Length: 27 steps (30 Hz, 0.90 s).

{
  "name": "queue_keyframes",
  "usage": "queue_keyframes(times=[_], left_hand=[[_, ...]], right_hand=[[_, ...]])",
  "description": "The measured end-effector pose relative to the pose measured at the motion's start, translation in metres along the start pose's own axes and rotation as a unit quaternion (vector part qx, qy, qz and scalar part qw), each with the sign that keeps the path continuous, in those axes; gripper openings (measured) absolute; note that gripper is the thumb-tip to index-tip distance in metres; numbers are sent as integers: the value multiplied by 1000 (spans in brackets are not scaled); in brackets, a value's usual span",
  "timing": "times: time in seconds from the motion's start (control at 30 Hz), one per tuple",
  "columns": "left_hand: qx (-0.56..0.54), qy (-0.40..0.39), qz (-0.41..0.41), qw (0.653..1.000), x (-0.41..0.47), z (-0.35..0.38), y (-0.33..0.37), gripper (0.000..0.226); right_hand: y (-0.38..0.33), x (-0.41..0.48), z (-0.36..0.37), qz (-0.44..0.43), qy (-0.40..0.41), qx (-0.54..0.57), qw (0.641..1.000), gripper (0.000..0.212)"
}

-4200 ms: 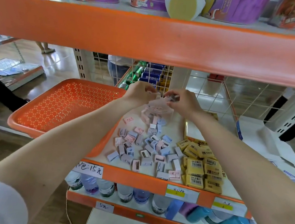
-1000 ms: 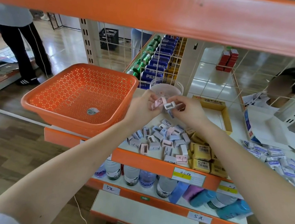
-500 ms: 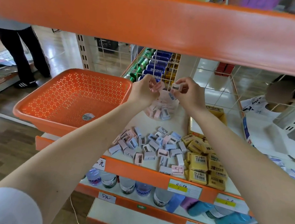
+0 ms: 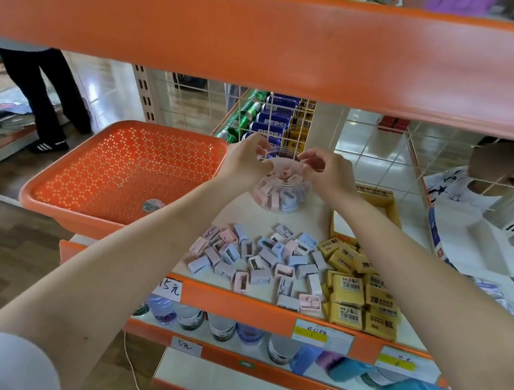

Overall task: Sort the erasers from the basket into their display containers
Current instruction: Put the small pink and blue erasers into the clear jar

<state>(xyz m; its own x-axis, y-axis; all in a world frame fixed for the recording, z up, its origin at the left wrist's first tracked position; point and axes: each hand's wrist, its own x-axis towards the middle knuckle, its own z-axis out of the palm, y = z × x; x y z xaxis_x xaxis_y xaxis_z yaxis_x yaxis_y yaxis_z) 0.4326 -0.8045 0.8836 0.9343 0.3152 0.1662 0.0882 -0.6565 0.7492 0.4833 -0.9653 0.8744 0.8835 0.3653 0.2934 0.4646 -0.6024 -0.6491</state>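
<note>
Hovering left hand (image 4: 242, 162), right hand (image 4: 330, 175) over jar (image 4: 282, 195).
Expecting light, stiff erasers (image 4: 261, 260), pinchable by sides; curling fingers (image 4: 312, 159) hiding any grasp.

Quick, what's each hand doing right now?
Left hand: fingers curled over the clear jar; whether it holds anything cannot be told.
Right hand: curled over the jar too; cannot be told.

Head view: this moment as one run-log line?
left hand: at clear jar mouth, grip unclear | right hand: same | pastel pieces: many loose on shelf | orange basket: one small round item
</note>
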Motion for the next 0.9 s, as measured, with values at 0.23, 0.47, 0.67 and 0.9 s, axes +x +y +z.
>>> queue_keyframes(times=[0.23, 0.47, 0.67, 0.9], left_hand=[[26, 3, 0, 1000, -8, -6, -5, 33], [50, 3, 8, 999, -19, -12, -3, 32], [52, -23, 3, 998, -38, -16, 0, 31], [88, -83, 17, 993, -88, -4, -10, 36]], right_hand=[[-4, -13, -1, 3, 4, 4, 1000, 16], [-2, -33, -2, 18, -10, 7, 1000, 18], [0, -49, 0, -10, -46, -11, 999, 21], [-2, -64, 20, -45, -86, 7, 995, 18]])
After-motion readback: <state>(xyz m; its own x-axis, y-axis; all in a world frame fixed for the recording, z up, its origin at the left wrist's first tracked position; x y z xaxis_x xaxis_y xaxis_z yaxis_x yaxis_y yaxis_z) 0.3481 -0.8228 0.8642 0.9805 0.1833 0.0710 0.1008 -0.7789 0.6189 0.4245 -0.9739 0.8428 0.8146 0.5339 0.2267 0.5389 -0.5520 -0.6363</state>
